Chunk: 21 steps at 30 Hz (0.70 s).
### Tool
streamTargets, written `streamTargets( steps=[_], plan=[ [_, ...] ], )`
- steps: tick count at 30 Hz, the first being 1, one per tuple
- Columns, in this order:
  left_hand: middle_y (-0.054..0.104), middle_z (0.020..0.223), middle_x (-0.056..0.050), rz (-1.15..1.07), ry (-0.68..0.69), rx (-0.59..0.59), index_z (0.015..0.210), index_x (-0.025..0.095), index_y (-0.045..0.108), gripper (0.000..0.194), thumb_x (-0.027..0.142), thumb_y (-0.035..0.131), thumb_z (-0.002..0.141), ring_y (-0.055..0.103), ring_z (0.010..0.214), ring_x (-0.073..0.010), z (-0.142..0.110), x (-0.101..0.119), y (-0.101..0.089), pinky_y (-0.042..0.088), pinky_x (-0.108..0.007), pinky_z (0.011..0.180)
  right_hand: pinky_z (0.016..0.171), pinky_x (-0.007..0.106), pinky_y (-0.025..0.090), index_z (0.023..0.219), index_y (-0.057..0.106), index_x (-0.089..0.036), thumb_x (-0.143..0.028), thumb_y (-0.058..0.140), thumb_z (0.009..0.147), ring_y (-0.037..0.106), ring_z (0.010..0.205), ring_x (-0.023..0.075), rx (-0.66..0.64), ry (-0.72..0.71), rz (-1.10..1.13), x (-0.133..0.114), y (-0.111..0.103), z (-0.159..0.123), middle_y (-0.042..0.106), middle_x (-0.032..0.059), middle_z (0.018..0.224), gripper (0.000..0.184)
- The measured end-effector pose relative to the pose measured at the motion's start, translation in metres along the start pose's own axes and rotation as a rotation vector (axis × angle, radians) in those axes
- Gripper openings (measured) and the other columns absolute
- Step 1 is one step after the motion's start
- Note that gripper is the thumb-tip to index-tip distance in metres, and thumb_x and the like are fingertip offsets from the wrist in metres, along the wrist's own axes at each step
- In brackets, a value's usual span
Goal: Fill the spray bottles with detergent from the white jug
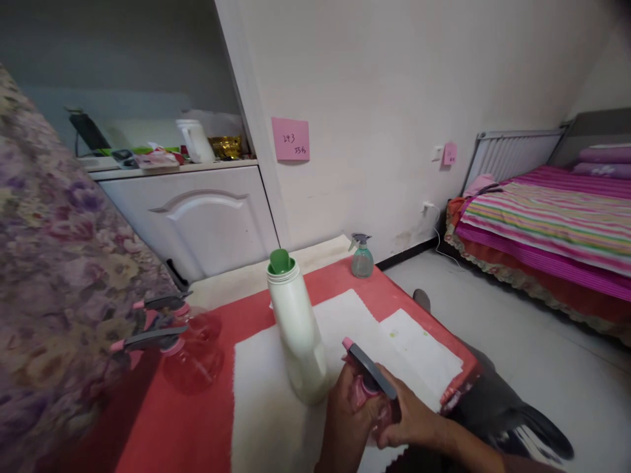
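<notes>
Between my two hands, low in the view and right of centre, is a pink spray bottle point(369, 371) with a grey spray head. My left hand point(345, 414) is closed round its near left side, and my right hand point(407, 410) grips the other side. Fingers cover most of the clear pink body. Just left of my hands a pale green jug point(298, 328) stands upright, its mouth open and something green in it. It rests on a white cloth point(266, 420) over the red table cover point(158, 420).
Two clear spray bottles with pink and grey heads point(192, 361) stand at the table's left. A greenish spray bottle point(362, 261) is at the far corner. A white sheet point(419, 345) lies at right. A floral curtain point(73, 263) hangs at left; a bed point(552, 217) stands at right.
</notes>
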<state>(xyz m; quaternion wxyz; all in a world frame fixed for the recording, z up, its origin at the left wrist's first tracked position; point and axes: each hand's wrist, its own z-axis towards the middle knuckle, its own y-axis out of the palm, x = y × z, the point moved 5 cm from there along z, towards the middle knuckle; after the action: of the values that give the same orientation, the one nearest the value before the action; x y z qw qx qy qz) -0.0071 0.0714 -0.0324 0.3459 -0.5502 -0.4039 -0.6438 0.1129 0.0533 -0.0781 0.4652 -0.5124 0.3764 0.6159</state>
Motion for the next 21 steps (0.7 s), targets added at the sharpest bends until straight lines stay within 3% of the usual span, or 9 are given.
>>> streamTargets(
  steps=[3,6,13,18,21],
  plan=[
    [0.069,0.109,-0.007,0.076,0.042,-0.073,0.111,0.018,0.062,0.037,0.018,0.065,0.074,0.061,0.106,-0.0247,-0.003,0.002,-0.004,0.046,-0.032,0.095,0.106,0.045,0.038,0.137,0.046,-0.023,-0.039,0.091,0.049,0.05,0.123,0.0334,0.005,-0.035,0.007,0.0,0.0,0.0,0.052,0.0099,0.134,0.1],
    [0.07,0.106,-0.007,0.156,0.074,-0.103,0.109,0.017,0.064,0.028,0.025,0.06,0.082,0.063,0.098,-0.0227,-0.004,0.008,-0.007,0.048,-0.031,0.09,0.108,0.045,0.036,0.134,0.049,-0.023,-0.039,0.09,0.05,0.049,0.124,0.033,0.012,-0.056,0.016,0.002,-0.001,0.0,0.054,0.0092,0.133,0.095],
    [0.071,0.093,-0.004,0.107,0.03,0.105,0.095,0.018,0.063,0.024,0.019,0.067,0.072,0.065,0.092,-0.0218,-0.004,0.01,-0.004,0.049,-0.029,0.085,0.102,0.043,0.041,0.136,0.046,-0.023,-0.033,0.09,0.05,0.053,0.119,0.0321,0.013,-0.031,0.013,0.009,-0.002,-0.002,0.056,0.0087,0.129,0.098],
    [0.07,0.108,-0.008,0.197,0.063,-0.109,0.109,0.017,0.063,0.03,0.024,0.062,0.08,0.063,0.101,-0.0239,-0.004,0.016,-0.005,0.048,-0.032,0.09,0.103,0.045,0.041,0.136,0.046,-0.023,-0.037,0.09,0.05,0.054,0.117,0.032,0.021,-0.018,0.036,0.011,-0.001,-0.002,0.054,0.0095,0.132,0.098],
    [0.071,0.103,-0.007,0.175,0.062,-0.071,0.104,0.017,0.064,0.026,0.023,0.062,0.079,0.064,0.097,-0.0234,-0.003,0.019,-0.004,0.049,-0.031,0.088,0.104,0.045,0.04,0.134,0.048,-0.022,-0.039,0.091,0.048,0.053,0.119,0.0332,0.026,-0.031,0.039,0.012,-0.002,-0.002,0.055,0.0099,0.129,0.099]
  ],
)
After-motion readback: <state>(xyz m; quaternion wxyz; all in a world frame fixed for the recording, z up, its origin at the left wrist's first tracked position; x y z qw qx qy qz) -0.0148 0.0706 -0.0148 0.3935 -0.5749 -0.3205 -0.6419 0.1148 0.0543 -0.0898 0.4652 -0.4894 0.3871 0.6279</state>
